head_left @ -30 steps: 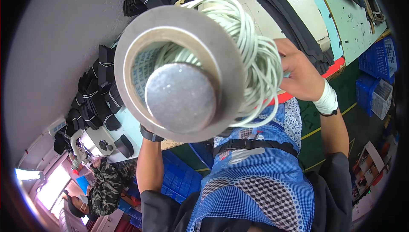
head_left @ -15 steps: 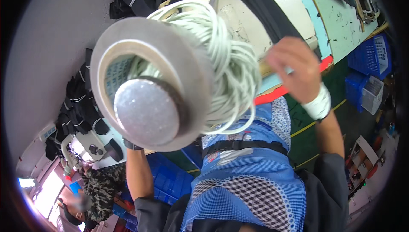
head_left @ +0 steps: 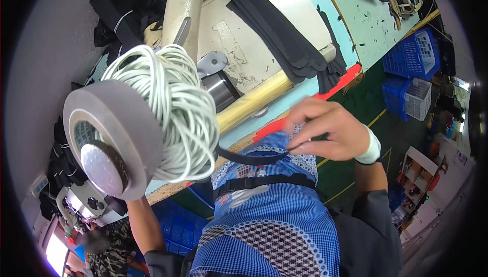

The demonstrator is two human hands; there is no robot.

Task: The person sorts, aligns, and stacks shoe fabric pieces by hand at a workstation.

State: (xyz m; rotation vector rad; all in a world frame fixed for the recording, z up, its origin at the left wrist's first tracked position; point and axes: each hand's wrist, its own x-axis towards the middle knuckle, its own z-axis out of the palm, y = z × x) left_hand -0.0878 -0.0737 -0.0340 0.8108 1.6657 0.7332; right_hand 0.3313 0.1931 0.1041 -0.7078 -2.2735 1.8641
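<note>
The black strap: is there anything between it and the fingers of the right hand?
Nothing visible: the right hand already pinches the black strap at its fingertips. The strap runs left behind the white cord coil, above the blue apron.

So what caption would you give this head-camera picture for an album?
Left arm raises a grey tape roll and coil of pale cord; right hand pinches a black strap before a sewing machine.

Single head-worn fisheye view, steeply downward, very close over the grey spool (head_left: 114,142) and workbench (head_left: 366,20).

Cord coil (head_left: 175,109) and grey spool (head_left: 109,139) block the left; right open.
</note>
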